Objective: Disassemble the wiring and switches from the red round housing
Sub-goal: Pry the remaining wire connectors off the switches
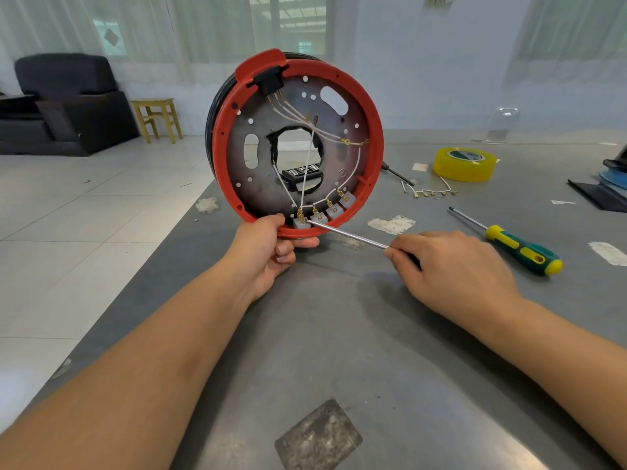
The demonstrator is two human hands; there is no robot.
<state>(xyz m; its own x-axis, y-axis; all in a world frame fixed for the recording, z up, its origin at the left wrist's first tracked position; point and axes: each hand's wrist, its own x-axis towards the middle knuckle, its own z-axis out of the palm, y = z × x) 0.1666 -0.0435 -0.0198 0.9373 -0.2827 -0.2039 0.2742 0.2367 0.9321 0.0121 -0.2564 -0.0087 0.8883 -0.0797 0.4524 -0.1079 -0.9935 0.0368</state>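
- The red round housing (373,130) stood on edge near the worktop's (339,334) left edge, with the left hand (268,252) gripping its lower rim.
- The right hand (451,266) pinched a thin screwdriver (349,234), its tip at the leftmost grey switch (300,222).
- A green-yellow screwdriver (519,247) and a tape roll (463,164) lay to the right, with bare worktop nearer the person.

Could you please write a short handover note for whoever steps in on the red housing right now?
Left hand grips the bottom rim of the red round housing, held upright on the grey table.
Right hand holds a thin screwdriver, its tip at the leftmost grey switch.
Done: one loose wire set lies on the table by the yellow tape.
Left: four switches in a row along the bottom rim, white wires on them, and the black block at the top.
A green-yellow screwdriver lies spare on the right.
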